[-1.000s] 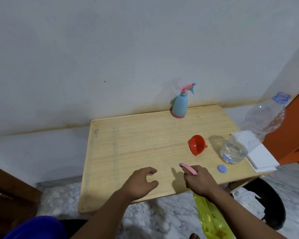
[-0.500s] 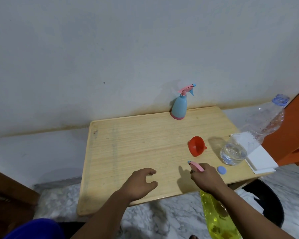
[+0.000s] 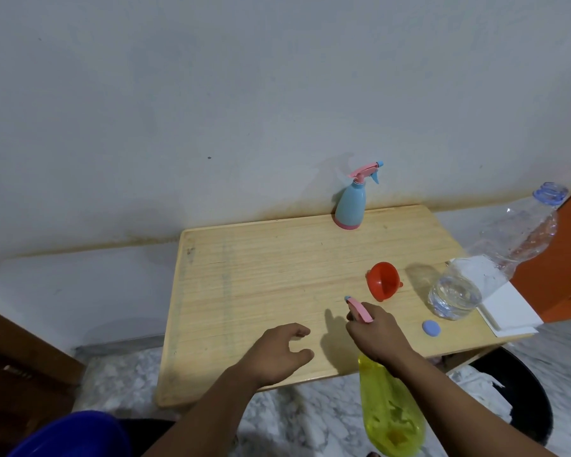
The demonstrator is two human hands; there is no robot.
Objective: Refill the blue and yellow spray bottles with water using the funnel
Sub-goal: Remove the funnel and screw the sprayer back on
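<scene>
A: Grip, right hand (image 3: 374,334): clenched round neck of yellow bottle (image 3: 389,413), body hanging below tabletop (image 3: 244,275) edge. Left hand (image 3: 277,349): loosely curled, holding nothing, over the near edge.

B: Beyond?

A: Funnel (image 3: 383,281), water bottle (image 3: 468,285), cap (image 3: 431,328); blue bottle (image 3: 351,206) by wall. Advice: stand yellow upright, steady body, unscrew head.

bare table (image 3: 244,285) left; funnel (image 3: 383,280) and water bottle (image 3: 475,278) crowd the right.

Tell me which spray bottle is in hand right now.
The yellow bottle: the right hand grips its pink spray head, body hanging below the table edge. The blue bottle stands untouched by the wall.
</scene>
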